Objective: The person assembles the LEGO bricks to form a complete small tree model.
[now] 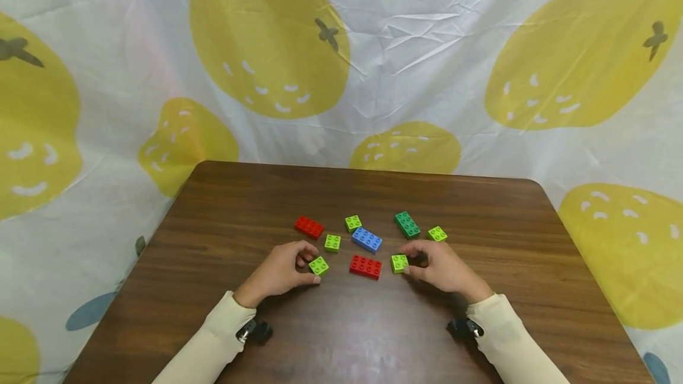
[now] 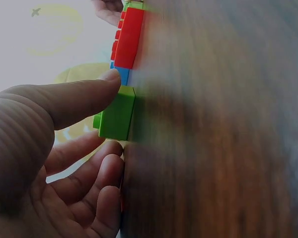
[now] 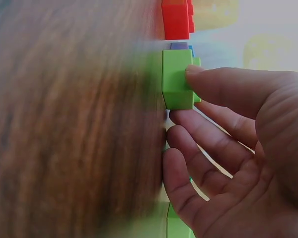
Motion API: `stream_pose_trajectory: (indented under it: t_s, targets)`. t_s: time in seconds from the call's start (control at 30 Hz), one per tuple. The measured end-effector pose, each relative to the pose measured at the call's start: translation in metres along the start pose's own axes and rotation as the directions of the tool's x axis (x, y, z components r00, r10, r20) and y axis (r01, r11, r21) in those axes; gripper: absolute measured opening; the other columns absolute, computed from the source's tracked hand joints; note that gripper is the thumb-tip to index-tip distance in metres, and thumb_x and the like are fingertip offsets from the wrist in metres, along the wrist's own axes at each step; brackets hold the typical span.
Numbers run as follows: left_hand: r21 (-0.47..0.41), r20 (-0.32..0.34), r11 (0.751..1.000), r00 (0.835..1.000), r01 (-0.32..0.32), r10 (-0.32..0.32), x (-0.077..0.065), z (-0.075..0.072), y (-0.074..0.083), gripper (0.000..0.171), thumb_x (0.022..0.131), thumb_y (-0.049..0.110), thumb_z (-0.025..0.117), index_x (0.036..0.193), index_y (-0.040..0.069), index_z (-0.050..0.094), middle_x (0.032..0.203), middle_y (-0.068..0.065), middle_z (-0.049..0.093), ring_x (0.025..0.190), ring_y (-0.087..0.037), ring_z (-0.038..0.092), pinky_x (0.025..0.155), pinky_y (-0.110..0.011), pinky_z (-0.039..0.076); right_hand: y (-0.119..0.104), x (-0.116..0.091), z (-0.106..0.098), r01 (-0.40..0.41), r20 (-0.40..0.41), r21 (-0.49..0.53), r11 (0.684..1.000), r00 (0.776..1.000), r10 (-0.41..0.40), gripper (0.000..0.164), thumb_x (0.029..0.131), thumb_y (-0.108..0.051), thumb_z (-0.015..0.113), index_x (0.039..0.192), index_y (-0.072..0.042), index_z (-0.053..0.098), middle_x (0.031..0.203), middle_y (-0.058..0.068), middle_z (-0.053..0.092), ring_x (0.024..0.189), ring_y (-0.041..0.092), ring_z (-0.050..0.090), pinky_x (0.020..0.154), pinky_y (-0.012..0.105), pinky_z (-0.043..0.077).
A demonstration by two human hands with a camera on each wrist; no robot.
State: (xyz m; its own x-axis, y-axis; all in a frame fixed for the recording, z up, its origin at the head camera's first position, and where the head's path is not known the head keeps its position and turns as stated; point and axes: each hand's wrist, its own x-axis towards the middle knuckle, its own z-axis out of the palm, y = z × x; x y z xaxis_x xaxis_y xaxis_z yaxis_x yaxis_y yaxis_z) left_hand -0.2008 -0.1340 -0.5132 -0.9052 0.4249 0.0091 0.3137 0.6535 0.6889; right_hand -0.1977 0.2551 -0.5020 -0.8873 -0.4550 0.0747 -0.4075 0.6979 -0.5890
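Table (image 1: 347,336) with lime bricks (image 1: 318,266) in left grip (image 1: 281,269) and right grip (image 1: 444,266)

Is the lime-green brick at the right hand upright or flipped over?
Upright: the head view shows studs atop the lime-green brick.

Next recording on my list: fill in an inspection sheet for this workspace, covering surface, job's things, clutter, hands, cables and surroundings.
Surface: brown wood-grain table, with a soft sheen near the front.
Job's things: nine studded bricks, all apart from the hands' two being two red bricks, a blue brick, a green brick and three spare lime bricks.
Clutter: nothing seen.
Left hand: thumb and fingers about the leftmost lime brick.
Right hand: thumb and fingers about the lime brick right of the nearer red one.
Cables: nothing seen.
Surroundings: creased white cloth printed with yellow fruit, behind the table.
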Motion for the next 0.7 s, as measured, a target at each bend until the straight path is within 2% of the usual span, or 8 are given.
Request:
stream_pose_trajectory:
  t_s: [0.27, 0.53, 0.7]
  targets:
    - [0.005, 0.010, 1.000, 1.000, -0.011, 0.011, 0.0002, 0.0019, 0.0017, 0.040, 0.082, 0.027, 0.093, 0.115, 0.013, 0.074, 0.099, 0.005, 0.071, 0.087, -0.009, 0.060, 0.078, -0.024, 0.051, -0.0010, 0.0000, 0.0012, -0.004, 0.014, 0.010, 1.000, 1.000, 0.004, 0.032, 0.088, -0.015, 0.086, 0.119, -0.018, 0.077, 0.108, -0.005, 0.074, 0.101, 0.018, 0.068, 0.086, 0.036, 0.057]
    - [-0.002, 0.015, 1.000, 1.000, -0.009, 0.009, 0.0010, 0.0020, 0.0013, 0.038, 0.084, 0.024, 0.092, 0.116, 0.013, 0.075, 0.101, 0.005, 0.072, 0.087, -0.008, 0.061, 0.078, -0.024, 0.052, 0.0001, -0.0001, 0.0016, 0.019, -0.001, -0.016, 1.000, 1.000, -0.019, 0.029, 0.088, -0.016, 0.087, 0.115, -0.018, 0.077, 0.104, -0.006, 0.073, 0.096, 0.017, 0.067, 0.081, 0.032, 0.055]
    - [-0.017, 0.023, 1.000, 1.000, -0.019, 0.019, 0.0010, 0.0022, 0.0026, 0.038, 0.083, 0.021, 0.092, 0.116, 0.011, 0.076, 0.100, 0.004, 0.073, 0.086, -0.008, 0.062, 0.077, -0.023, 0.053, -0.0014, 0.0007, 0.0012, 0.007, 0.000, -0.012, 1.000, 1.000, -0.007, 0.027, 0.087, -0.015, 0.087, 0.113, -0.019, 0.076, 0.100, -0.007, 0.071, 0.093, 0.016, 0.066, 0.081, 0.032, 0.056]
